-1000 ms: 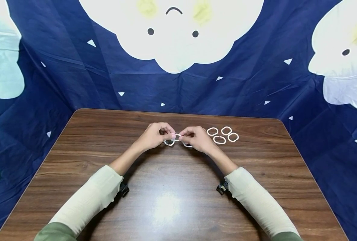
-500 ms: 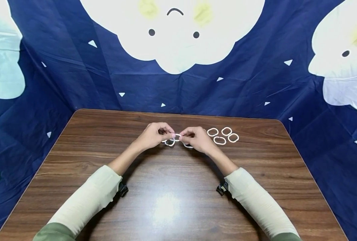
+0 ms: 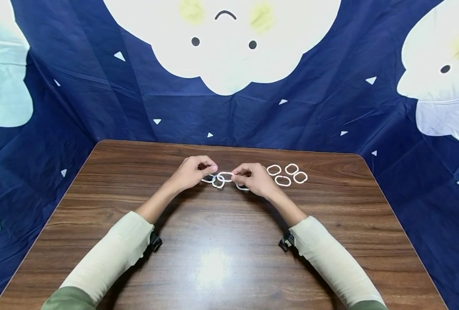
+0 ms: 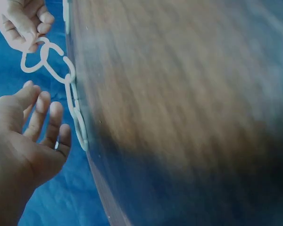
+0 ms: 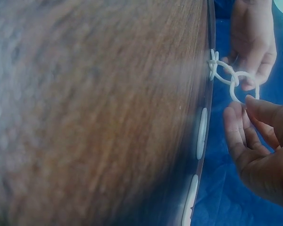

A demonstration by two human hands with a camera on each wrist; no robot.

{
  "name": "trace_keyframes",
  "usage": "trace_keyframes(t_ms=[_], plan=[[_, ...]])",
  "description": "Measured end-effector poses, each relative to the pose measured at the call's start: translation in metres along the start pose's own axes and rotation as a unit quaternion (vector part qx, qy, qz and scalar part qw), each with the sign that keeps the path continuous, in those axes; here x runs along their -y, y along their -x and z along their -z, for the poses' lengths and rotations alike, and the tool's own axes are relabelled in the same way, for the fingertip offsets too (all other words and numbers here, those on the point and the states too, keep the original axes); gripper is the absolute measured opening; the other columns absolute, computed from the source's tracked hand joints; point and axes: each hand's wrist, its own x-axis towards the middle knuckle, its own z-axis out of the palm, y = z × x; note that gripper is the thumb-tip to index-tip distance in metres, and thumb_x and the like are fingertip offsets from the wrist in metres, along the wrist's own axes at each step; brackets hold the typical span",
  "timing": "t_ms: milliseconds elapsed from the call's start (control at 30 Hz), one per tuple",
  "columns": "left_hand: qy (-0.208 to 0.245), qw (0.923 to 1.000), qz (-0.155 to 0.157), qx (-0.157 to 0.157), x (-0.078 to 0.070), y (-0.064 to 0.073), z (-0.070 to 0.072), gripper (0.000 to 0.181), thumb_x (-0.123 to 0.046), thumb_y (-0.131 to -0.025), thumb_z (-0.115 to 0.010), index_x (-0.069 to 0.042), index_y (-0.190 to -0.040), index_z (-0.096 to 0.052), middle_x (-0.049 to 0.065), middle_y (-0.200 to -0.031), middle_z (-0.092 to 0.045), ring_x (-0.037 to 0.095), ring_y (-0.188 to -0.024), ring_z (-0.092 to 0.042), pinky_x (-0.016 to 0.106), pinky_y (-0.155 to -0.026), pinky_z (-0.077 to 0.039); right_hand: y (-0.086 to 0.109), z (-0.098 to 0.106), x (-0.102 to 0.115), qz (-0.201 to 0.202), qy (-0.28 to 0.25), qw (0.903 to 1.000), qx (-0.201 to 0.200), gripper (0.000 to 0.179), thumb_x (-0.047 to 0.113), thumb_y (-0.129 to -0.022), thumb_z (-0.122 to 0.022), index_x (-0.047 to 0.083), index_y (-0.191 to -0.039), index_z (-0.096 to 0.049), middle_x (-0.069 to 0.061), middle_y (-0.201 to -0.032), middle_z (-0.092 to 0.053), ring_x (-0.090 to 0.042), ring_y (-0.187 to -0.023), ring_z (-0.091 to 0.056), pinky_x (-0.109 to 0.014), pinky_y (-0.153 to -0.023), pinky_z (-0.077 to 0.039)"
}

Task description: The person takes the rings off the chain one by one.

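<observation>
Two bare hands work over a chain of white plastic C-shaped links near the table's far edge. My right hand (image 3: 254,177) pinches the end link (image 5: 233,90) between thumb and forefinger, raised off the table. That link hooks through a second link (image 4: 45,64), which hangs down to further joined links (image 4: 69,96) on the tabletop. My left hand (image 3: 190,172) is just left of the held link, fingers loosely bent and apart from it, holding nothing. One loose link (image 3: 243,188) lies partly hidden below the right hand.
Several loose white links (image 3: 283,185) lie on the brown wooden table (image 3: 221,224), right of the right hand. A dark blue cloth (image 3: 128,107) with white clouds hangs behind the table. Black wrist cameras (image 3: 156,242) sit at both sleeves.
My left hand has let go of the held link and moved slightly left, showing more of the chain. The right hand keeps its pinch in about the same place.
</observation>
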Motion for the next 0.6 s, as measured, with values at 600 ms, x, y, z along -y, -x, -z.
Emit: trace_keyframes(t_ms=[600], plan=[[-0.029, 0.9977, -0.006, 0.062, -0.0005, 0.0007, -0.0001, 0.017, -0.017, -0.098, -0.089, -0.013, -0.115, -0.085, 0.005, -0.111, -0.084, 0.026, -0.112, -0.073, 0.049, -0.104, -0.054, -0.0012, 0.0044, 0.0077, -0.012, -0.029, 0.9994, -0.01, 0.018, 0.013, -0.103, -0.083, 0.0, -0.115, -0.084, -0.01, -0.095, -0.085, -0.003, -0.078, -0.07, -0.019, -0.074, -0.056]])
